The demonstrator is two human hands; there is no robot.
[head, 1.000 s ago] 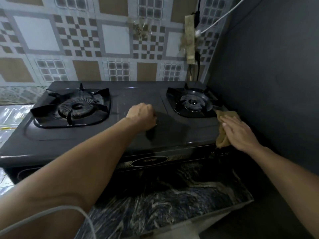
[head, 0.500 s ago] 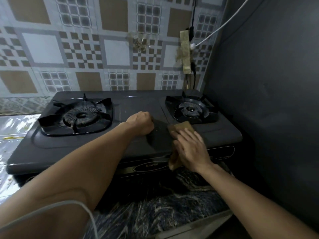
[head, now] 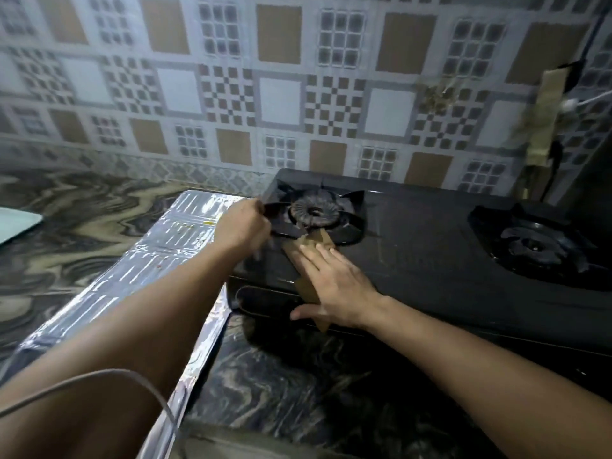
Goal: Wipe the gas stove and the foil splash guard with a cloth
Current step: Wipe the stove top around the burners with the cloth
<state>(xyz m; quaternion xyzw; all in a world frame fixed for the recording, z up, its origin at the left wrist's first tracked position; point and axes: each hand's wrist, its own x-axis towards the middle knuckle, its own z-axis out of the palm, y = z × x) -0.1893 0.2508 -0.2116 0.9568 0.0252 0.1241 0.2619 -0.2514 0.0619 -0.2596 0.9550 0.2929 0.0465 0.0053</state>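
Your right hand [head: 334,286] lies flat, fingers straight and slightly spread, pressing a tan-brown folded cloth [head: 306,256] onto the top of the black two-burner gas stove [head: 424,246]. The cloth sits at the stove's front left, just in front of the left burner with its black pan support [head: 314,212]; its lower end hangs over the stove's front edge, below your thumb, which points left along the front panel.

Your left hand [head: 243,223] is at the stove's left edge, fingers curled in a loose fist beside the left pan support. Whether they pinch a support prong or only touch it, cannot tell; the frame is blurred there. Your left forearm crosses over the shiny crinkled silver foil splash guard [head: 172,246], which lies flat on the counter, running along the stove's left side from the back wall toward you.

The right burner [head: 533,248] sits well apart from both hands, at the far right. The stove stands on a dark marbled stone counter [head: 314,392]. Behind it is a wall of patterned brown, white and grey checker tiles [head: 281,94]. A thin white cable [head: 109,379] loops over your left arm near the bottom left. A pale flat object [head: 16,223] is cut off at the left edge.
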